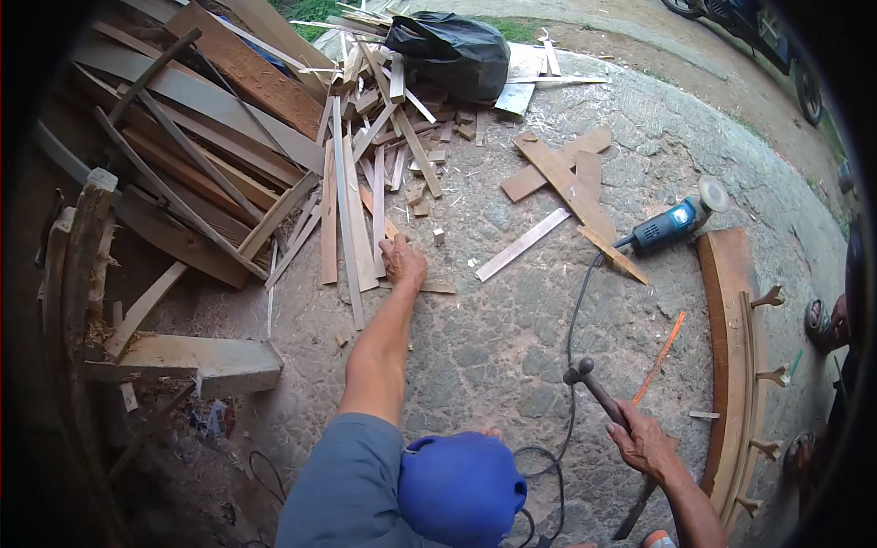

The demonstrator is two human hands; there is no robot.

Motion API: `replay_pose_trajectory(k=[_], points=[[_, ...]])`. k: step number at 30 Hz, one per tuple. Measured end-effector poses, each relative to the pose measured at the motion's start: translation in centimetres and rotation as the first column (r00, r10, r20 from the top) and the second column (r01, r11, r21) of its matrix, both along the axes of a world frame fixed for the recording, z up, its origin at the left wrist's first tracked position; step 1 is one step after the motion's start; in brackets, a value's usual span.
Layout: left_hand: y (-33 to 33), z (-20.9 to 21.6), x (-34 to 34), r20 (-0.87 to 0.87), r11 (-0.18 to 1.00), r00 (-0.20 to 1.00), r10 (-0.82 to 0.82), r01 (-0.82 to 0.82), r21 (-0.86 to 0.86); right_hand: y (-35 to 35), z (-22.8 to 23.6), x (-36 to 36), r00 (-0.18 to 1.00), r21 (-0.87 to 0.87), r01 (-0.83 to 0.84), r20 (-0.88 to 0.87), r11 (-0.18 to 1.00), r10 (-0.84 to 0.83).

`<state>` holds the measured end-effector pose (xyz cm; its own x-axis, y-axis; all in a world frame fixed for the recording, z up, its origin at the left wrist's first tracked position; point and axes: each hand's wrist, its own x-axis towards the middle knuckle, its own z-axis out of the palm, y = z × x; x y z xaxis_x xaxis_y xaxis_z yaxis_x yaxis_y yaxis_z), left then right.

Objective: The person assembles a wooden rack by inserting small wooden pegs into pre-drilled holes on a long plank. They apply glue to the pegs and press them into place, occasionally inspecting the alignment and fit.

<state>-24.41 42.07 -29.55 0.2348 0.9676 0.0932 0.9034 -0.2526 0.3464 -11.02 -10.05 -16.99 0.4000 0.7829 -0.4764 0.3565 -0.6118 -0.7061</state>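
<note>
We see a narrow wood strip [391, 228] lying on the ground at the edge of a heap of offcuts, its near end right at the fingers of the left hand [404, 263]. That hand reaches out with its fingers curled downward over the wood; we cannot tell whether they have closed on it. A short flat piece [437, 288] lies just below the hand, and longer strips [354, 215] lie side by side to its left.

The right hand [644, 445] is wrapped around the handle of a hammer [603, 395], whose head points up and to the left, over a dark cord [571, 333]. Near it lies an orange ruler [665, 347]. The cord leads up to an angle grinder [662, 228] resting beside some crossed boards [568, 181].

Beneath everything we find rough, cracked grey ground [493, 352]. To the right, a curved wooden beam [728, 274] stretches beside a row of forked wooden pegs [775, 375], with another person's sandalled foot [822, 321] beyond. A black bag [457, 59] sits on the heap at the top, planks [206, 96] lean at the upper left, and part of a motorcycle [763, 41] shows at the upper right. A rounded blue cap [461, 489] fills the lower middle of our view.
</note>
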Motion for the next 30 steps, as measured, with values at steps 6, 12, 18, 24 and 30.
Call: replay_pose_trajectory(k=[6,12,18,24,30], points=[[0.1,1.9,-5.6,0.016,0.985,0.990,0.143,-0.140,-0.100,0.8,2.6,-1.2,0.998,-0.041,-0.018,0.061,0.999,0.020],[4.3,1.9,-7.8,-0.351,0.941,0.900,-0.261,0.318,0.115,1.6,1.7,-1.7,0.998,-0.048,-0.056,0.015,0.997,0.057],[12.8,3.4,3.7,0.050,0.870,0.871,-0.489,0.491,-0.051,5.9,2.8,-0.4,0.991,-0.179,-0.132,-0.021,0.975,0.130],[16.7,-0.5,10.0,-0.107,0.960,0.954,-0.280,0.279,-0.023,5.8,2.8,0.7,0.999,-0.177,-0.032,-0.035,0.984,0.027],[19.6,-1.5,11.5,-0.023,0.998,0.999,0.044,-0.045,-0.051,5.4,3.7,1.8,0.997,-0.353,0.010,-0.072,0.935,-0.038]])
